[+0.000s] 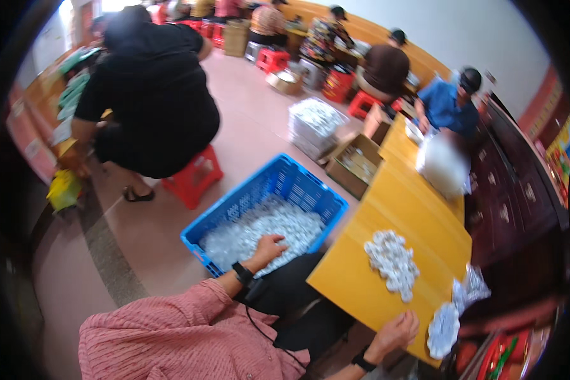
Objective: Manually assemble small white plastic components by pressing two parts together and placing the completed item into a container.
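Small white pieces (291,231) lie heaped in the crate under the left hand (268,248), glossy and pale, many with a translucent, plastic look; single outlines blur together in the mass. The left hand's fingers are loosely bent just over or against the heap, and I cannot tell whether they grip a piece. Around that heap stands the blue crate (332,212), seemingly rigid plastic, rectangular, with slotted walls.

Beyond the right hand (399,329), a flat cluster of whitish pieces (391,263) spreads over the counter (348,253), rounded and slightly shiny, packed edge to edge in an irregular patch. The counter is smooth, yellow and wood-toned, with straight edges. The right hand's fingers are drawn together over the counter's near edge; whether something is pinched between them cannot be made out.

Just right of the right hand lies a pale oval tray (444,330) with a wavy rim, and past it a crinkled clear plastic bag (470,288). Farther beyond the left hand stands an open brown carton (354,166) of cardboard.
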The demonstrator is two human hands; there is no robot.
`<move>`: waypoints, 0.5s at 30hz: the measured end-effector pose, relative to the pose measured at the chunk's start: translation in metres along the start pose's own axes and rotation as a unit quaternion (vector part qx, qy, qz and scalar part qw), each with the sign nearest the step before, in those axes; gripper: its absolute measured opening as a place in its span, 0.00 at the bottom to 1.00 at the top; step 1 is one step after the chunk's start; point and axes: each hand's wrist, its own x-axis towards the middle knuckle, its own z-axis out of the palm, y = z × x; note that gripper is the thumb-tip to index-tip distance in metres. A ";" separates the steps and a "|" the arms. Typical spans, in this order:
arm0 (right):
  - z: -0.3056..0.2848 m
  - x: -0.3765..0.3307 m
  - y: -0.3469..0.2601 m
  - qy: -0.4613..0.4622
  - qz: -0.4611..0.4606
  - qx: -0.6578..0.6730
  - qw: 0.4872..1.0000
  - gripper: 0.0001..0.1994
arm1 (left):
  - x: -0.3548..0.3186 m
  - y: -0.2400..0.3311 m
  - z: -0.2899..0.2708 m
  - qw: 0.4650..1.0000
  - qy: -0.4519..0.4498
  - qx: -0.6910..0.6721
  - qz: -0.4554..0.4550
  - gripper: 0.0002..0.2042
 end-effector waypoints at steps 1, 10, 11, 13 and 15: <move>0.003 0.000 -0.003 0.009 -0.010 0.060 0.998 0.09 | -0.002 -0.002 0.002 0.991 0.035 0.092 0.094 0.18; -0.017 -0.009 -0.061 0.036 -0.048 0.245 0.968 0.07 | -0.089 0.162 0.047 0.929 0.061 0.019 0.364 0.08; -0.012 -0.011 -0.060 0.025 -0.047 0.253 0.966 0.08 | -0.093 0.167 0.055 0.916 0.042 0.034 0.399 0.08; -0.012 -0.011 -0.062 0.014 -0.041 0.280 0.959 0.09 | -0.106 0.173 0.075 0.894 -0.006 0.053 0.445 0.08; -0.009 -0.011 -0.063 0.010 -0.055 0.270 0.961 0.10 | -0.125 0.171 0.098 0.877 -0.046 0.049 0.475 0.09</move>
